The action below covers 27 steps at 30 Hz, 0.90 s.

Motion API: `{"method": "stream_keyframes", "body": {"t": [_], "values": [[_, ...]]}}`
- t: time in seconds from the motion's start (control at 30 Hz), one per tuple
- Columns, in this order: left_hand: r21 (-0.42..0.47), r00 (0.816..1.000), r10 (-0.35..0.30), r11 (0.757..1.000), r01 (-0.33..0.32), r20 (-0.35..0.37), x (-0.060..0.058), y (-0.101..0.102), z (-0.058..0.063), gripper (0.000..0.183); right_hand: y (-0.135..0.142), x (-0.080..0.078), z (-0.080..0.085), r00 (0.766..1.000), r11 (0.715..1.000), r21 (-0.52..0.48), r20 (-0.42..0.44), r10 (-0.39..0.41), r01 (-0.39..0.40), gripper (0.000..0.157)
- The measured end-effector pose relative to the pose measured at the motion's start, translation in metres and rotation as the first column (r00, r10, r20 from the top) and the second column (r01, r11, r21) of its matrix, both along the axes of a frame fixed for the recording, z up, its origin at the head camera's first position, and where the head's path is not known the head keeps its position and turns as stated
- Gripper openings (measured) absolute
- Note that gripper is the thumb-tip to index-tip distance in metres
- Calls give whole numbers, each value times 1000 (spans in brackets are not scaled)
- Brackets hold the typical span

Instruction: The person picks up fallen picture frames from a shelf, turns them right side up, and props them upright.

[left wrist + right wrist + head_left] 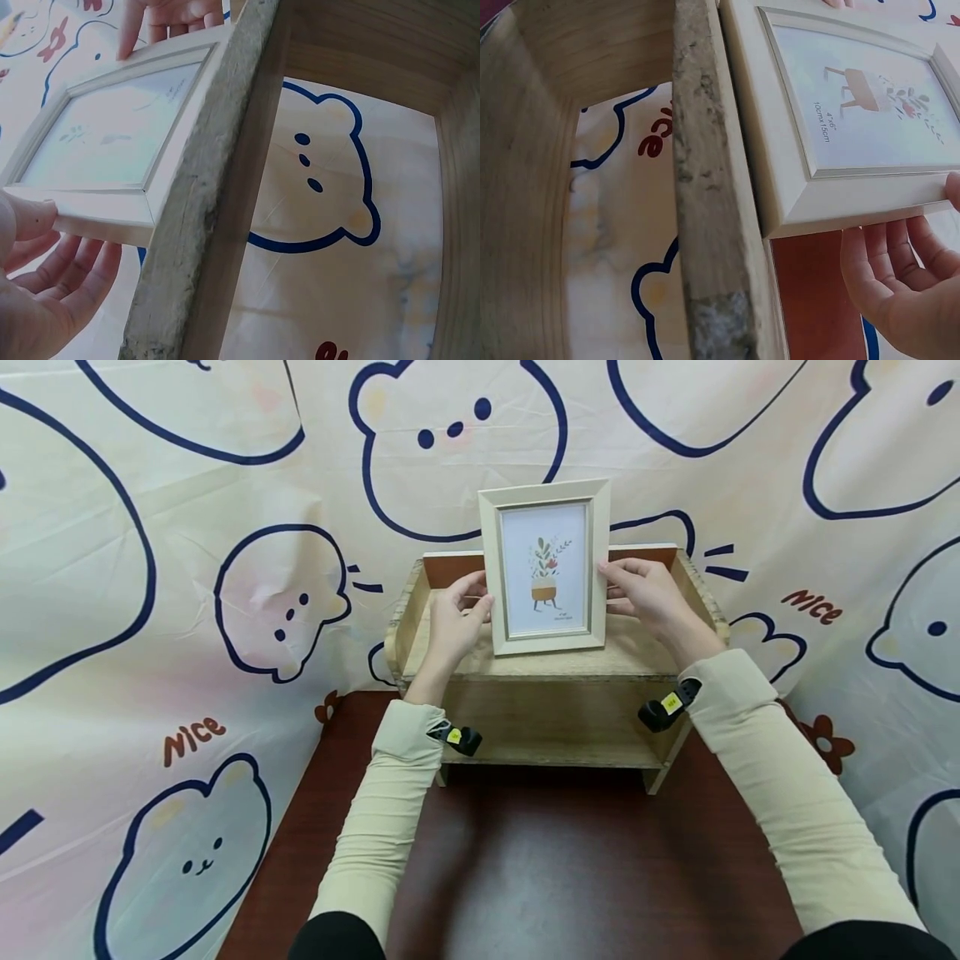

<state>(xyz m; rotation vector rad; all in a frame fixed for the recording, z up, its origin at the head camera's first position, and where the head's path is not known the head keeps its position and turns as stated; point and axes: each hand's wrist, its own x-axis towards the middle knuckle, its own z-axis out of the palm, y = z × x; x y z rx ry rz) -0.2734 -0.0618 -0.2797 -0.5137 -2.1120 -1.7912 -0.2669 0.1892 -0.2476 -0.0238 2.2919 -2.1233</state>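
A white picture frame (pixel 545 642) with a potted-plant print stands nearly upright over the top shelf of a small wooden shelf unit (pixel 555 722). My left hand (pixel 459 618) pinches its left edge, thumb on the front, fingers behind. On the opposite edge, my right hand (pixel 648 596) grips it the same way. In the left wrist view, the thumb and fingers of the left hand (pixel 52 292) hold the frame's border (pixel 97 204). The right wrist view shows the right hand (pixel 907 277) at the frame's side, the frame's bottom close to the shelf board (pixel 716 187).
The shelf unit has raised sides, a brown back panel (pixel 454 566) and an open lower compartment. It stands on a dark reddish-brown table (pixel 585 860). A cartoon-printed cloth (pixel 300 493) hangs behind and along both sides.
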Motion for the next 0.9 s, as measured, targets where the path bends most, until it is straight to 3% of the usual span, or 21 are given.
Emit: {"method": "stream_keyframes", "body": {"t": [0.27, 0.5, 0.6, 0.67, 0.8, 0.9], "values": [[-31, 1000, -8, 1000, 7, -15, -2, 0, -2, 34, -1, 7, -4, 999, 1000, 1, -47, -18, 18, 32], [-5, 1000, -2, 1000, 2, -17, -1, 0, -4, 32, -3, 10, -7, 996, 999, -26, -82, -32, 30, 26], [7, 999, 7, 1000, -7, -35, 3, 0, -7, 31, -4, 10, -10, 993, 998, 25, -110, -50, 53, 31], [17, 998, 21, 1000, -21, -55, 8, -1, -10, 32, -4, 12, -13, 987, 991, 111, -155, -52, 70, 37], [43, 988, 66, 997, -60, -143, 26, -5, -21, 42, -3, 27, -20, 950, 926, 347, -311, -34, 147, 49], [32, 954, 86, 996, -81, -286, 44, -12, -35, 54, 2, 48, -28, 888, 862, 443, -459, -16, 245, 55]]}}
